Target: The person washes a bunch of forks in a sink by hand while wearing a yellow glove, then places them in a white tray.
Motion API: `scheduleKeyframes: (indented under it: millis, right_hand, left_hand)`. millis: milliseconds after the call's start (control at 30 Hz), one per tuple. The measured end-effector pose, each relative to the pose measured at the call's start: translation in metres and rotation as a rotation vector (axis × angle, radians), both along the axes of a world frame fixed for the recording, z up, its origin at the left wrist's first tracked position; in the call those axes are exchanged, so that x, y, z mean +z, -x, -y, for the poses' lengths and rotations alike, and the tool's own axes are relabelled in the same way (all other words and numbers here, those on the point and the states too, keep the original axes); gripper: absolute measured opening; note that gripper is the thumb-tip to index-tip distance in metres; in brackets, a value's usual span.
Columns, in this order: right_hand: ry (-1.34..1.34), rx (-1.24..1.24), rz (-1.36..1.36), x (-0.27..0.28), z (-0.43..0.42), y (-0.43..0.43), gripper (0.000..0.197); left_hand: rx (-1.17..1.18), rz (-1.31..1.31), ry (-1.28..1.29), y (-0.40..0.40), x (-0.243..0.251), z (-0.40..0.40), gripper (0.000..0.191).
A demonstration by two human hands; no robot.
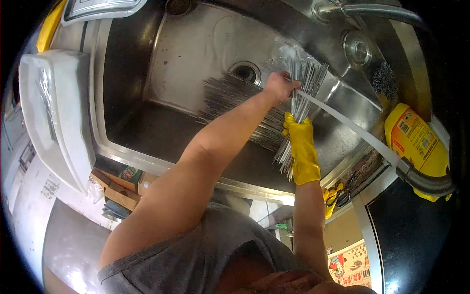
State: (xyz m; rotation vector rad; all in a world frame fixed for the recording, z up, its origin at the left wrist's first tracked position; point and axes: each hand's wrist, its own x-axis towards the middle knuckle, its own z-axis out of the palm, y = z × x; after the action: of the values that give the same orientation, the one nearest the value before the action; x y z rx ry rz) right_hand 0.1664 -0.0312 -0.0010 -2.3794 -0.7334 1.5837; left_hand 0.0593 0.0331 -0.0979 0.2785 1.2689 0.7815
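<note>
A fanned bundle of thin metal skewers (311,82) stands over the right part of the stainless steel sink (191,40). My right hand (303,141), in a yellow rubber glove, grips the bundle near its lower end. Higher up, my bare left hand (281,87) has its thumb across the skewers; its other fingers are partly hidden. A stream of water (345,119) from the black-ended spout (422,180) strikes the bundle beside my left thumb. More skewers (235,97) lie in a loose pile on the sink floor, partly under my left forearm.
Near the pile is the sink drain (245,72). A steel wool scourer (385,81) and a yellow detergent bottle (418,136) sit along the right edge. At the left stands a white plastic bin (69,110), with a metal tray (104,8) above it. Scissors (343,198) lie near the right rim.
</note>
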Motion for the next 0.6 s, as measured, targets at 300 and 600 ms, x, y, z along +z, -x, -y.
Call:
scheduleKeyframes:
  millis: [300,600]
  right_hand:
    - [-0.006,0.061,-0.002,0.015,-0.006,0.004,0.021]
    - [0.191,-0.015,0.129,0.002,-0.013,-0.001,0.029]
  left_hand:
    - [-0.100,0.166,0.074,0.021,0.005,-0.004,0.032]
    - [-0.835,-1.122,-0.709,0.041,-0.006,0.014,0.039]
